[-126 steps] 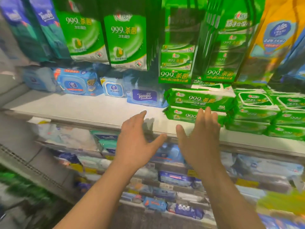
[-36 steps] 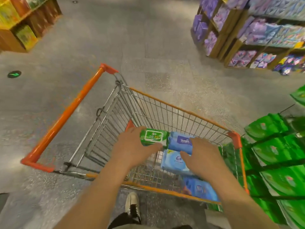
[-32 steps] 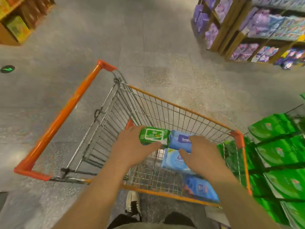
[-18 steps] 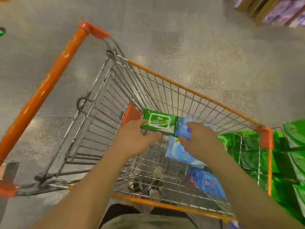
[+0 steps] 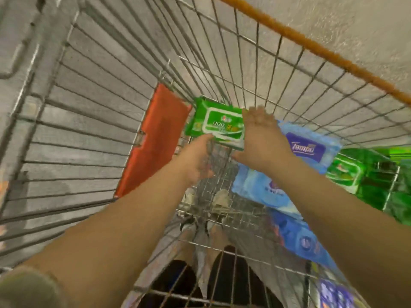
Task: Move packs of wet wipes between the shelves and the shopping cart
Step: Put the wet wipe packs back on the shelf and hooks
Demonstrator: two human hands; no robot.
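Both arms reach deep into the shopping cart [image 5: 311,47]. The green 999 wipes pack [image 5: 219,124] is at the far end of the basket, right beside the orange plastic flap [image 5: 153,141]. The right hand [image 5: 262,138] lies over the pack's right end with its fingers straight and close together, and its thumb looks tucked under the pack. The left hand [image 5: 195,158] is just below the pack's near edge. One finger points up and touches that edge. The picture is blurry there, so I cannot tell how the other left fingers lie.

More packs lie along the right side of the basket. A light blue Tempo pack [image 5: 311,147] sits just behind the right hand. A pale blue pack [image 5: 260,190] is next to it, and a dark blue pack [image 5: 300,241] is closer to the person. Green packs on a rack [image 5: 367,174] show through the wire on the right.

The step looks like setting the green pack down on the wire floor. To do it well, lower it flat, label up, in the bare spot next to the orange flap. Keep it from landing on the Tempo pack. Let go only when the pack rests on the wire, then lift both hands straight up so they do not catch on the bars.
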